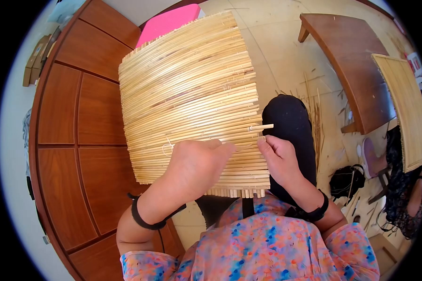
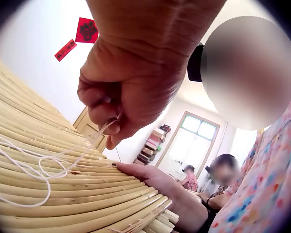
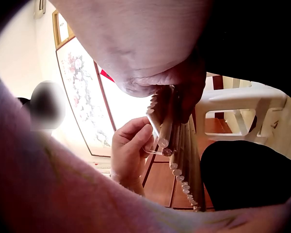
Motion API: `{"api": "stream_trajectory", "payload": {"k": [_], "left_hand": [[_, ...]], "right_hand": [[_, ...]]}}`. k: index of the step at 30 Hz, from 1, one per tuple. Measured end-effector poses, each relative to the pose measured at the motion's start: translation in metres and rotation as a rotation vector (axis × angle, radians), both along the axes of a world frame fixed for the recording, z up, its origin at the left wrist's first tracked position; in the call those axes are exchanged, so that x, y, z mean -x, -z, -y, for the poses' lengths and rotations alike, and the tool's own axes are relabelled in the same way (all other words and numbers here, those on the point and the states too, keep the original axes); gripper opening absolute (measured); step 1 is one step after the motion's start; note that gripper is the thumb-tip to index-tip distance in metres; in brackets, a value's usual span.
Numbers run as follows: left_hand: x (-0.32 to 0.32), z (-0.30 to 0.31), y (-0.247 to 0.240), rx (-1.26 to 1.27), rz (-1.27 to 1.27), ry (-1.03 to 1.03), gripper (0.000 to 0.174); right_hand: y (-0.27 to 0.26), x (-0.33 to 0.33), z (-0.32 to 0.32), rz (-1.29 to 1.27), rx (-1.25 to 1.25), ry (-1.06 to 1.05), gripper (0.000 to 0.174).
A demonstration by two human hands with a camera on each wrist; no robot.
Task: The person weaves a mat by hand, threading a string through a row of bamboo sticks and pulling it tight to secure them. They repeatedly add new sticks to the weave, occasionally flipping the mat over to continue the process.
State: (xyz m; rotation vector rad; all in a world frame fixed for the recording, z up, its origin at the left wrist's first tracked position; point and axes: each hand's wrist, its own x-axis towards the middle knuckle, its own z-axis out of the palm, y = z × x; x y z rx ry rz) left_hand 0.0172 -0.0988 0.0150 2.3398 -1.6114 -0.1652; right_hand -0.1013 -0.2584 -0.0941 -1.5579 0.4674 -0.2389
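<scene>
two hands lay on reed mat (image 1: 192,79), held over lap between wooden table (image 1: 79,140) and knee (image 1: 288,122). left hand (image 1: 199,164) curled, pinched white string (image 2: 43,167) at mat face. right hand (image 1: 279,159) gripped mat's right edge.

Home weaving workroom. A reed mat (image 1: 192,93) is worked at centre; reed scraps (image 1: 314,112) litter the tiled floor (image 1: 276,51); a second mat (image 1: 403,107) lies at a table (image 1: 347,47), upper right; other workers (image 2: 190,182) sit by a window (image 2: 199,138).

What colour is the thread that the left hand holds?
White thread; left wrist view shows it best.
</scene>
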Motion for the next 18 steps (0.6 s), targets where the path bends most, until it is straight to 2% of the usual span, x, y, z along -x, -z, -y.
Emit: {"api": "stream_trajectory", "payload": {"k": [3, 10, 18], "left_hand": [[0.001, 0.003, -0.002, -0.062, 0.076, 0.044, 0.010], [0.001, 0.010, -0.007, -0.112, 0.056, 0.063, 0.012], [0.001, 0.015, -0.008, -0.128, 0.066, 0.089, 0.012]], "right_hand": [[0.002, -0.001, 0.000, 0.011, 0.066, 0.016, 0.033], [0.000, -0.001, -0.001, 0.043, 0.133, 0.030, 0.033], [0.001, -0.002, -0.001, 0.043, 0.115, 0.038, 0.032]]}}
